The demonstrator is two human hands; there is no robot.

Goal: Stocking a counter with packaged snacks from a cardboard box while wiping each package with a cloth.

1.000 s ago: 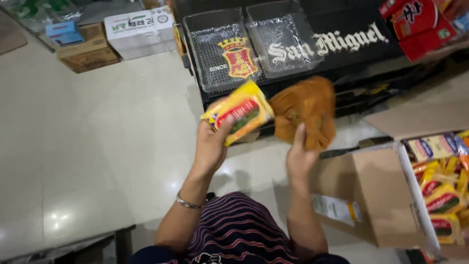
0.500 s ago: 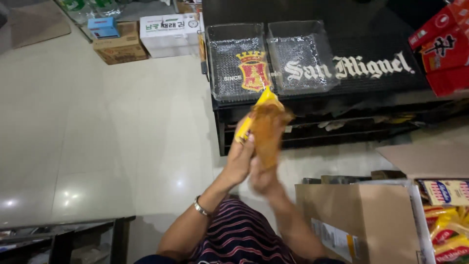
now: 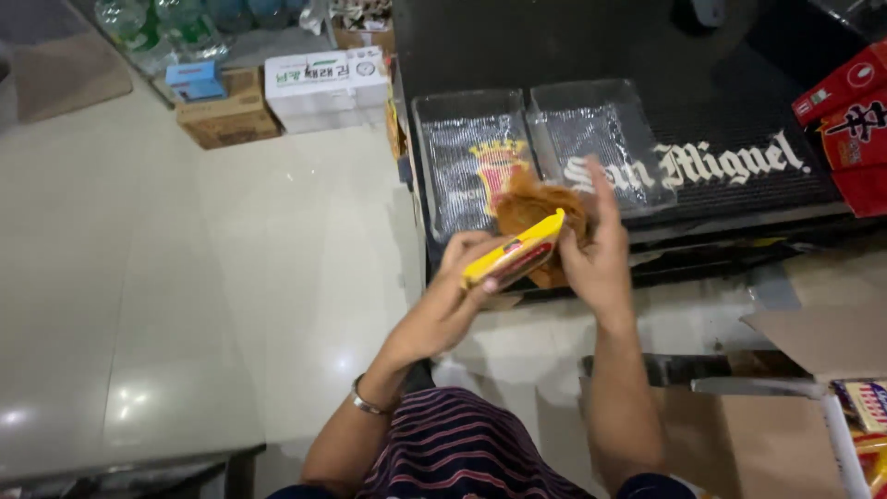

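Pale glossy floor tiles [image 3: 185, 305] fill the left of the scene, with a brown cardboard box [image 3: 226, 118] and a white carton [image 3: 325, 86] standing far left. Right of them a black desk [image 3: 647, 46] carries 2 clear plastic trays [image 3: 467, 152] side by side, and red packets [image 3: 845, 120] lie at its far right. Near the desk's front edge the left hand [image 3: 453, 296] pinches a yellow snack packet [image 3: 513, 251] between thumb and curled fingers, tilted edge-on. Just beside it, the right hand [image 3: 599, 254] has its fingers spread flat against a brown cloth [image 3: 536, 214], which touches the packet. An open cardboard box [image 3: 795, 407] sits near right.
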